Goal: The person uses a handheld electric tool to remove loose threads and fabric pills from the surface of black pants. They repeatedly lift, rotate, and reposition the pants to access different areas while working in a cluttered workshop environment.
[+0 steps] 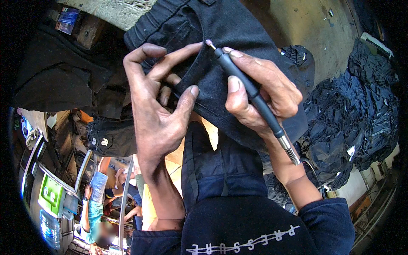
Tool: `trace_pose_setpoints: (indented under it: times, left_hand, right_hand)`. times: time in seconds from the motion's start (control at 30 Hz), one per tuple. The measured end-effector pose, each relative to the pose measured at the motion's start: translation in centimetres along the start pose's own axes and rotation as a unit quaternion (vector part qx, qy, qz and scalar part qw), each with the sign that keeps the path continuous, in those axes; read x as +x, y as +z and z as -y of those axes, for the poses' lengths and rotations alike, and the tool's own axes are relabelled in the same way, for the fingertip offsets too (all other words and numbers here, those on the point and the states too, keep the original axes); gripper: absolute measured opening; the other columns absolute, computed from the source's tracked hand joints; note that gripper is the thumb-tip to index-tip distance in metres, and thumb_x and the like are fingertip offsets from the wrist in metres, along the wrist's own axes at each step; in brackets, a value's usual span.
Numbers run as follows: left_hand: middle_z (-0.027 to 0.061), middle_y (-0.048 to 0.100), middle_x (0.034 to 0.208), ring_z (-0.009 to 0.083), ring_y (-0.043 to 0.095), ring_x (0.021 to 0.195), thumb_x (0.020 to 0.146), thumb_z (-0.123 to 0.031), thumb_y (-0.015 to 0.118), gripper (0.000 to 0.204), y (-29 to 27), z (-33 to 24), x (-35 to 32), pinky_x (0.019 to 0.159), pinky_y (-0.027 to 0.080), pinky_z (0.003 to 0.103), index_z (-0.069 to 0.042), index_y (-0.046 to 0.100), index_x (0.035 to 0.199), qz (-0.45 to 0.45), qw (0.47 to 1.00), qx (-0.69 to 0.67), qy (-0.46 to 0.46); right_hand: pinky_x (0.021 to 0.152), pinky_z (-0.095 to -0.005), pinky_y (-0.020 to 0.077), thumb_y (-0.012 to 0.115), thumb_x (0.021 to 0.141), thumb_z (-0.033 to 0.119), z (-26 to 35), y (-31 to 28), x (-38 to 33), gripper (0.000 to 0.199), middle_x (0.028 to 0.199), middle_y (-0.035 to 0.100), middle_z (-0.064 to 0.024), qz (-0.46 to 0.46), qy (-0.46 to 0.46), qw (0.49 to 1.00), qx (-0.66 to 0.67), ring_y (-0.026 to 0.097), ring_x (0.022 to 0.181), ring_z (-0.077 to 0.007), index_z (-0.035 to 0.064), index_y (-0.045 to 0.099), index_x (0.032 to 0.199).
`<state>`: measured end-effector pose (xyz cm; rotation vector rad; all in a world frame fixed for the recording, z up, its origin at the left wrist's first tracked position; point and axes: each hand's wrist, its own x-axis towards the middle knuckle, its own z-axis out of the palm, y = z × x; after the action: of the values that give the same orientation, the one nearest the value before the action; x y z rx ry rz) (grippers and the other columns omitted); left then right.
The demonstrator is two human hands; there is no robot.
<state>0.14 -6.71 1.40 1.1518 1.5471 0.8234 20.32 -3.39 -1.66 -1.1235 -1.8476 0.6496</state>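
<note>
My right hand [265,87] is closed around a black pen-shaped rotary grinder handpiece [242,74]. A small pinkish grinding tip [209,43] juts from its far end, and a springy metal sleeve trails from the near end along my wrist. The tip meets the curved pocket seam of a black denim garment [221,102] with a gathered waistband. My left hand [159,102] is spread over the same garment. One finger reaches along the cloth to beside the tip, others bend at the pocket opening, and the thumb stands apart on the cloth.
Heaped dark garments [350,114] lie at the right. Black cloth [55,72] hangs at the left. Beyond it, at lower left, another person [95,195] is near metal rails and a green plastic container [51,191]. A pale rough slab [114,12] stands at the far edge.
</note>
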Motion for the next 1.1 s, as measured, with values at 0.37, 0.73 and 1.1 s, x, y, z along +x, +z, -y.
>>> trace_pose_setpoints:
  times: [0.37, 0.73, 1.1]
  left_hand:
    - [0.0065, 0.073, 0.135, 0.0078, 0.05, 0.087, 0.083, 0.011, 0.073, 0.07, 0.2, 0.4, 0.2, 0.076, 0.042, 0.019, -0.006, 0.034, 0.139, -0.005, 0.999, -0.045, 0.018]
    - [0.0085, 0.076, 0.129, 0.0076, 0.058, 0.084, 0.083, 0.004, 0.078, 0.069, 0.2, 1.6, 0.1, 0.068, 0.041, 0.018, -0.006, 0.036, 0.137, -0.028, 0.997, -0.056, 0.039]
    - [0.0113, 0.074, 0.133, 0.0067, 0.057, 0.092, 0.083, -0.002, 0.089, 0.079, 0.0, 1.7, -0.2, 0.072, 0.042, 0.019, -0.009, 0.034, 0.14, -0.024, 0.998, -0.041, 0.032]
  right_hand:
    - [0.091, -0.0364, 0.0654, 0.076, 0.087, 0.003, 0.8, -0.2, 0.1, 0.032, 0.11, 0.081, -0.0222, 0.016, 0.046, 0.999, -0.003, 0.082, 0.1, -0.0284, -0.0063, 0.077, 0.117]
    - [0.098, -0.0402, 0.0639, 0.071, 0.087, -0.002, 0.1, -0.5, -0.5, 0.033, 0.113, 0.081, -0.0247, 0.034, 0.017, 0.999, 0.039, 0.081, 0.107, -0.0321, -0.0055, 0.076, 0.119]
    - [0.103, -0.0456, 0.0618, 0.071, 0.087, 0.002, -0.1, -0.8, -0.3, 0.029, 0.111, 0.081, -0.026, 0.063, -0.007, 0.996, 0.061, 0.08, 0.11, -0.0363, -0.0077, 0.077, 0.115]
